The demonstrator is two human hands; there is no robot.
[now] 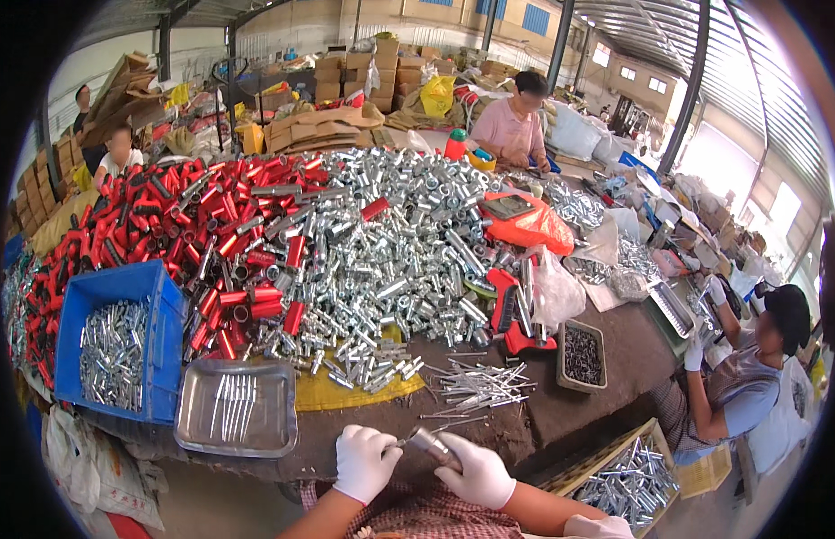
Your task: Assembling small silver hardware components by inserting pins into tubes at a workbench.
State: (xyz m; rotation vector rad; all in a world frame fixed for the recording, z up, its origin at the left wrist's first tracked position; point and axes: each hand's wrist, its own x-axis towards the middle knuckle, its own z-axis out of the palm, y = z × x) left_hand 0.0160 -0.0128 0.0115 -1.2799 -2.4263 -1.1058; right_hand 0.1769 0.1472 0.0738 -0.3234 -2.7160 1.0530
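Note:
My right hand (pixel 478 471), in a white glove, is closed around a grey metal tube (pixel 432 446) just beyond the table's front edge. To its left, my gloved left hand (pixel 365 462) pinches close to the tube's near end; what its fingers hold is too small to make out. A clear shallow tray (pixel 282 429) at the table's edge carries several thin metal rods (pixel 235 402) laid side by side. Farther right, a loose heap of long thin rods (pixel 485 388) lies on the brown tabletop, beyond my hands.
A large heap of silver metal tubes (pixel 390 242) and red handles (pixel 157 211) covers the table. At left stands a blue bin (pixel 166 359) of small metal parts. A box of dark screws (pixel 582 384) and a crate of metal parts (pixel 666 449) are at right. Co-workers sit around.

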